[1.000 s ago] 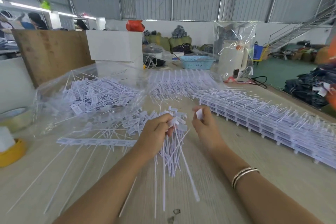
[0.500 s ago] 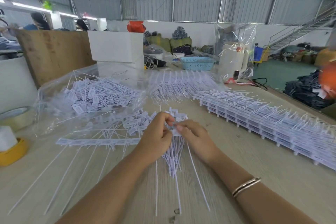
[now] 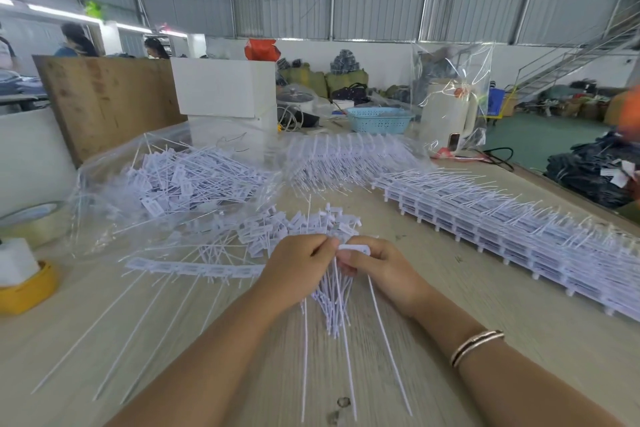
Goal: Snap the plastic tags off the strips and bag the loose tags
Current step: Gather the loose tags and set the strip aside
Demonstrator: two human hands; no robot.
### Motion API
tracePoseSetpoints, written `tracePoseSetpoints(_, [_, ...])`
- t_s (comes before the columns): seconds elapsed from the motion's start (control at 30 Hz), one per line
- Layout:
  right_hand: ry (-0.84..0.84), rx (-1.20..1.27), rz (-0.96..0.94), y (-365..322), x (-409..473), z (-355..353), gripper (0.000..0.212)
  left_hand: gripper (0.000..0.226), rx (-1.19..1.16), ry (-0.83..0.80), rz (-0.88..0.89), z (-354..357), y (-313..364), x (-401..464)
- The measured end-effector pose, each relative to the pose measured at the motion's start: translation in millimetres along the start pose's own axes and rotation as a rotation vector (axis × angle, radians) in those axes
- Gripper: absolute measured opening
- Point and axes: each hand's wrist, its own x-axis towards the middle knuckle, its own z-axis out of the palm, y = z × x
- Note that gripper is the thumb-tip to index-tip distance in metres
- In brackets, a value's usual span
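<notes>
- The left hand [image 3: 300, 262] is gripping a bundle of loose tags [image 3: 330, 302], fingers curled round the heads while the thin tails are fanning down toward the table [image 3: 467, 288].
- The right hand [image 3: 375, 267] is pinching one white tag [image 3: 354, 248] by its flat head, right against the left hand's bundle.
- These tags are looking very light and springy; the flat head is the stiff part, so that is likely the best place to be holding, since the long tails are probably bending and slipping through fingers.
- A single strip [image 3: 194, 267] is lying flat just left of the left hand, with its tails pointing toward the near edge of the table.
- More loose tags [image 3: 294, 227] are lying in a heap just beyond the hands.
- The clear bag [image 3: 166, 184] is sitting further left, already holding many tags.
- A long stack of uncut strips [image 3: 519, 232] is running along the right side, so plenty of snapping is seemingly remaining.
- The thin plastic joints are probably snapping with a small twist, not a hard pull.
</notes>
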Motion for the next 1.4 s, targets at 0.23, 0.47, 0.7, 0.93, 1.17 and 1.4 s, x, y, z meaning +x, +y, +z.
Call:
tracePoseSetpoints(0.23, [0.136, 0.018, -0.166, 5, 1, 1, 0.015, 0.051, -0.378, 0.060, -0.171, -1, -2, 1])
tracePoseSetpoints(0.47, [0.347, 0.038, -0.195, 10, 6, -16, 0.023, 0.034, -0.454, 0.108, -0.089, -4, -7, -1])
tracePoseSetpoints(0.7, [0.461, -0.365, 0.155, 16, 12, -18, 0.068, 0.028, -0.219, 0.088, -0.016, 6, -5, -7])
tracePoseSetpoints(0.93, [0.210, -0.655, -0.014, 4, 0, 4, 0.048, 0.024, -0.121, 0.119, 0.075, 3, -3, -7])
tracePoseSetpoints(1.17, [0.102, -0.245, 0.029, 6, -1, -5, 0.018, 0.001, 0.285, 0.123, 0.180, -3, 2, -7])
tracePoseSetpoints(1.4, [0.045, -0.146, 0.010, 5, -1, -1, 0.016, 0.039, 0.483, 0.109, 0.027, -3, 2, -3])
